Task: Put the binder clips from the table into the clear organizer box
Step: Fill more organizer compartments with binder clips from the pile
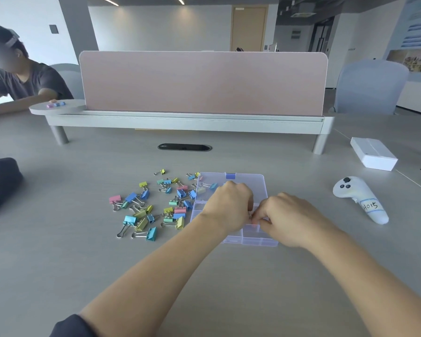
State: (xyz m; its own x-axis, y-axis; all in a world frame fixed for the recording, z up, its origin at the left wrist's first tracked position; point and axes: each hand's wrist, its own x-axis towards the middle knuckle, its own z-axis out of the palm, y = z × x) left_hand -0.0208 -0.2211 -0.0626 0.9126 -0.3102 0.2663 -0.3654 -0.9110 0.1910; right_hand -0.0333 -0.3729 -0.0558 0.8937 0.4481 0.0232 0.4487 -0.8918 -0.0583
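Pastel binder clips (131,197) lie beside the open organizer box (250,241).

We list: small metal binder clips (141,210), pastel pink, blue, yellow, green, silver-handled; at their 3 o'clock, clear lilac-tinted plastic organizer box (259,188), blue latch (230,176); pale grey table (83,251).

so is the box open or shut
Open. The lid lies flipped back flat on the table behind the box, latch at the far edge; compartments uncovered.

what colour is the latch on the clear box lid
Blue. The latch sits at the far edge of the clear box lid, clearest in the head view.
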